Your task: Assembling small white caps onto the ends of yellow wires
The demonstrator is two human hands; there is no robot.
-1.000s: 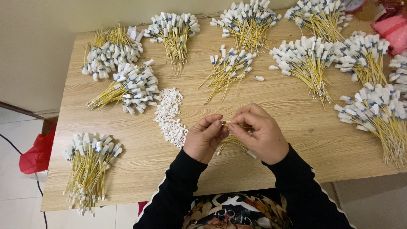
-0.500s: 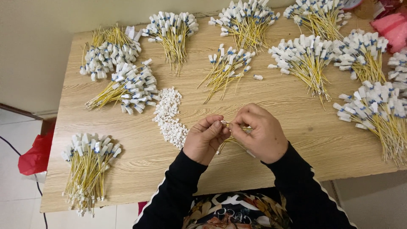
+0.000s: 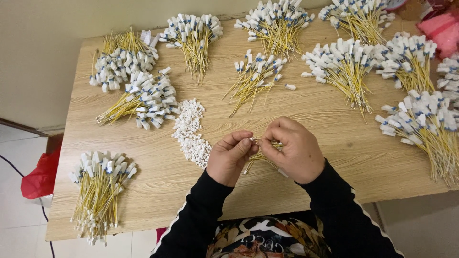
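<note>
We see a heap of loose white connectors (image 3: 191, 133) left of our left hand (image 3: 230, 157), which pinches a tiny, hard-to-see white piece against yellow wires (image 3: 260, 156); our right hand (image 3: 291, 149) clasps them, hiding most, over the wooden table (image 3: 334, 143).

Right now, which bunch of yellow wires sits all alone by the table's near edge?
The bundle at the near-left corner, far from the other bundles, left of both hands.
</note>
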